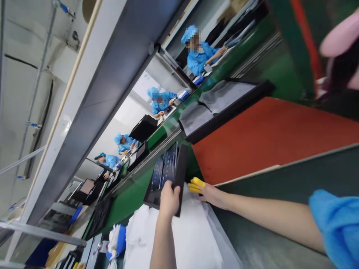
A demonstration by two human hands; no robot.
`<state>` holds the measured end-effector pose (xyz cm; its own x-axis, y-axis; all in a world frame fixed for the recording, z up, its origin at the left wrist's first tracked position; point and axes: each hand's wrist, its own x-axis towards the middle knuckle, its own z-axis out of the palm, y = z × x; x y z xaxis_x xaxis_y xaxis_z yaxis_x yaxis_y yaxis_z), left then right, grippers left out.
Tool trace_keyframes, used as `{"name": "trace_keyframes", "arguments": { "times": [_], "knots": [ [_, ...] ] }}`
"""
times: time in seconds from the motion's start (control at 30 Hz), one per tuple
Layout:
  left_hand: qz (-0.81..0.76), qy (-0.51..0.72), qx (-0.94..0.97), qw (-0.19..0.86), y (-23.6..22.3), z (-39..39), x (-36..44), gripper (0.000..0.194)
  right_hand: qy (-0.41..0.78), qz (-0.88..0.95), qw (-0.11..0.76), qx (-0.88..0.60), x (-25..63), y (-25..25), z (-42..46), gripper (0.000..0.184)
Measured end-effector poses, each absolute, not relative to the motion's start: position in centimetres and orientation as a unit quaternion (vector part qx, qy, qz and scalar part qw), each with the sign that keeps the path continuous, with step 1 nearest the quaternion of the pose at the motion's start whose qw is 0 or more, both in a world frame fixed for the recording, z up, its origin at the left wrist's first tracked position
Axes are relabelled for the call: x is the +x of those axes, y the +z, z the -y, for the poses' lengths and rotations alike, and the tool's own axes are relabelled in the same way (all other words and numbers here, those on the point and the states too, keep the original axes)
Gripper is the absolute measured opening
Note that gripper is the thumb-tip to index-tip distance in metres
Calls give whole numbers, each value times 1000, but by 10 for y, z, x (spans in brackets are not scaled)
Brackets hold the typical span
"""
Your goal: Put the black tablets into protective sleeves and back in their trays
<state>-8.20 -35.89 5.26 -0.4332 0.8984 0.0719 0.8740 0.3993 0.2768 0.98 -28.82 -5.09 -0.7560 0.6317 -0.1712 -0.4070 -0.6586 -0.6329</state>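
Observation:
My left hand (pixel 169 200) is closed on the near edge of a black tray (pixel 182 164), with the thumb over the rim. The tray is tilted and holds dark glossy flat panels (pixel 169 166) with small light marks. To the right of the tray is my right hand (pixel 206 189), wearing yellow finger cots. Its fingers stretch toward the tray, apart from one another, and hold nothing that I can see. Beneath both hands spreads a pile of white sheets or bags (pixel 193 235). Whether the right fingertips touch the white material, I cannot tell.
A red-brown board (pixel 269 138) lies right of my hands. Beyond it stands a black tray with grey liners (pixel 221 102). A green conveyor belt (pixel 126 198) runs diagonally, with several co-workers in blue (pixel 196 56) across it. A blue and white bundle (pixel 120 239) sits lower left.

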Motion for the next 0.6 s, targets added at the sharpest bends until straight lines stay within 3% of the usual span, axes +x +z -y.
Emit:
{"name": "trace_keyframes", "arguments": {
  "times": [0.13,0.23,0.33,0.4,0.6],
  "knots": [
    [-774,153,612,51,37,385,-32,29,880,224,316,-274,39,-25,292,4],
    [-801,244,547,-2,25,383,-49,38,877,174,336,-298,76,-26,295,14],
    [-910,293,282,-76,14,381,-100,46,881,151,353,-275,127,-31,293,17],
    [-931,314,185,-27,5,382,-132,50,878,144,375,-262,165,-34,289,17],
    [-792,501,263,229,-24,374,-136,35,838,194,398,-319,261,-51,246,20]
  ]
}}
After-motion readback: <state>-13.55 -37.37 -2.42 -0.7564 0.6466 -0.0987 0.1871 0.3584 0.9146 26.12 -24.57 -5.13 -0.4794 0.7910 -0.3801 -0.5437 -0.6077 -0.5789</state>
